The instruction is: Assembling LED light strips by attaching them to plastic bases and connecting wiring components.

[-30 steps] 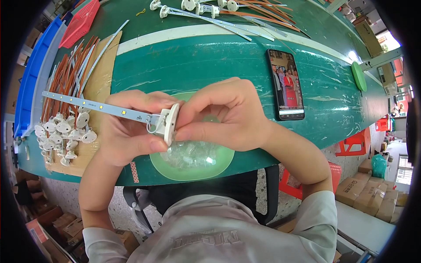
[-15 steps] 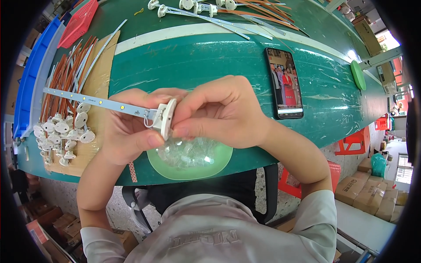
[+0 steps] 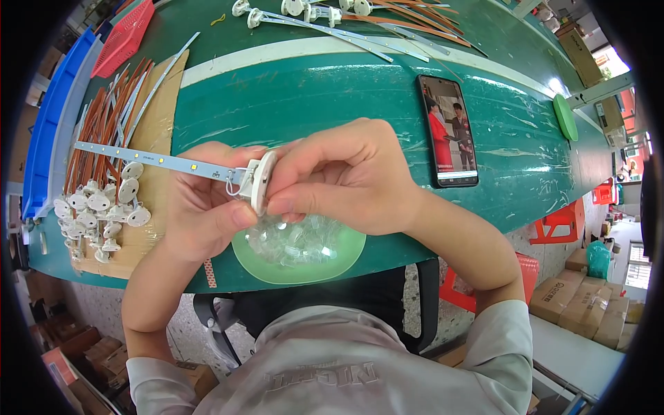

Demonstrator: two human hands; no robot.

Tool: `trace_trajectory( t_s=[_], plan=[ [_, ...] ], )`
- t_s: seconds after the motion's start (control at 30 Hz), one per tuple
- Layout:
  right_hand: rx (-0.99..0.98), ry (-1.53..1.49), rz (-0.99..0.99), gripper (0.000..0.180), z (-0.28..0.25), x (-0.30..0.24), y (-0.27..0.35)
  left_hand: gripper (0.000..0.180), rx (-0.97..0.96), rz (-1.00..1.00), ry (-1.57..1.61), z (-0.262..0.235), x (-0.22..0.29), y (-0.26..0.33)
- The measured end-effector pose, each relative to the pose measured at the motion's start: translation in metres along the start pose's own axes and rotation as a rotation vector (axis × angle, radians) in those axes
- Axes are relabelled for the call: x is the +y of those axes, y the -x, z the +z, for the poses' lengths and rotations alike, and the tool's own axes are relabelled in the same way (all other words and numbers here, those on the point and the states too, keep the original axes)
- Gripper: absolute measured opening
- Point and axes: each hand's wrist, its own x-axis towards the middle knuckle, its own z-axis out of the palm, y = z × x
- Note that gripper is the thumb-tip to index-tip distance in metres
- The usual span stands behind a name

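Note:
Between my hands is an LED strip (image 3: 160, 160) joined to a round white end cap (image 3: 263, 181) by a bracket and short white wires. My left hand (image 3: 207, 200) grips it just behind the cap, thumb against the cap's lower edge, and the strip juts out to the left. The fingers of my right hand (image 3: 353, 176) are pinched against the cap's right face; whatever small part may lie in that pinch is hidden. Just below both hands stands a light green bowl (image 3: 301, 274) holding many small clear plastic pieces (image 3: 297, 242).
On cardboard (image 3: 149, 104) at the left lies a heap of strips with white caps (image 3: 97, 200). More strips (image 3: 346, 34) lie at the far edge. A phone (image 3: 448, 131) rests right of centre. A red basket (image 3: 124, 38) and blue bin (image 3: 55, 124) stand far left.
The cap has tilted slightly and the strip has shifted a little to the right. My right fingers have moved slightly on the cap's face. The phone's picture has changed.

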Motion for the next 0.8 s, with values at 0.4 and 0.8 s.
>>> trace_trajectory(
  t_s=[0.4,0.8],
  plan=[
    [0.015,0.023,-0.063,0.008,0.003,0.004,0.001,0.049,-0.020,0.002,0.007,-0.003,-0.002,0.004],
    [0.063,-0.013,-0.050,0.007,0.004,0.009,0.000,0.048,-0.035,0.043,-0.204,0.001,0.014,-0.009]
  ],
)
